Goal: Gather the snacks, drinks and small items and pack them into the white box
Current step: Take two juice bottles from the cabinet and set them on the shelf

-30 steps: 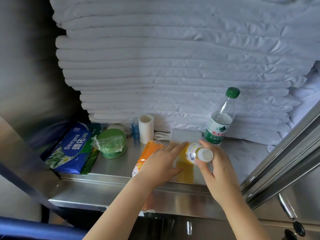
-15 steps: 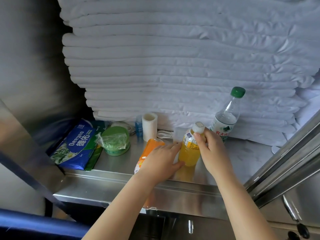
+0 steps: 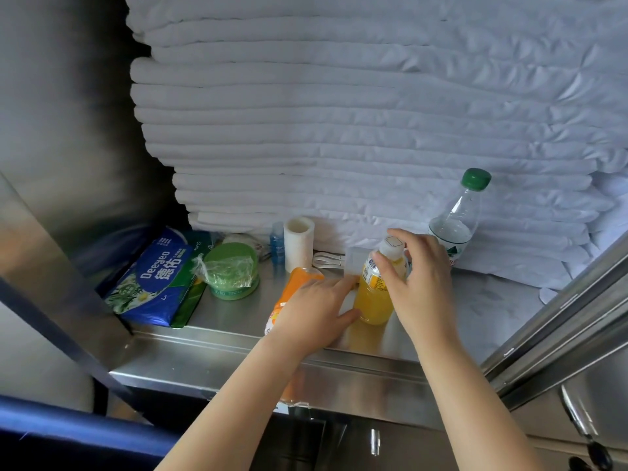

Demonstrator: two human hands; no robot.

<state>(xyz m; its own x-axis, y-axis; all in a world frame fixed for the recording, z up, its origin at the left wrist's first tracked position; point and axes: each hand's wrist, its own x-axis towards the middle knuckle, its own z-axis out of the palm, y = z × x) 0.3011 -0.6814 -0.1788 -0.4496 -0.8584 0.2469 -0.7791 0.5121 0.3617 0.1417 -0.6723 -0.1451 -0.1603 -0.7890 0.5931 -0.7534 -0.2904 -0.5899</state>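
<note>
Since a second ago the juice bottle [image 3: 373, 294] has gone from tilted in my right hand [image 3: 418, 277] to standing upright near the front edge of the counter [image 3: 238, 314], about mid-width. My right fingers curl round its neck, just under the cap. My left hand [image 3: 312, 311] lies flat on the orange packet [image 3: 295, 283], fingers straight, tips right at the small white box [image 3: 351, 263] behind the bottle. Whether the box is open: cannot tell.

Progress, as judged: nothing visibly packed. Left to gather:
- water bottle [image 3: 455, 226], back edge, right
- white roll [image 3: 299, 239] and small blue bottle [image 3: 277, 239], back edge
- cable [image 3: 326, 260], beside the box
- green tub [image 3: 232, 270] and tissue pack [image 3: 149, 277], toward the left corner
</note>
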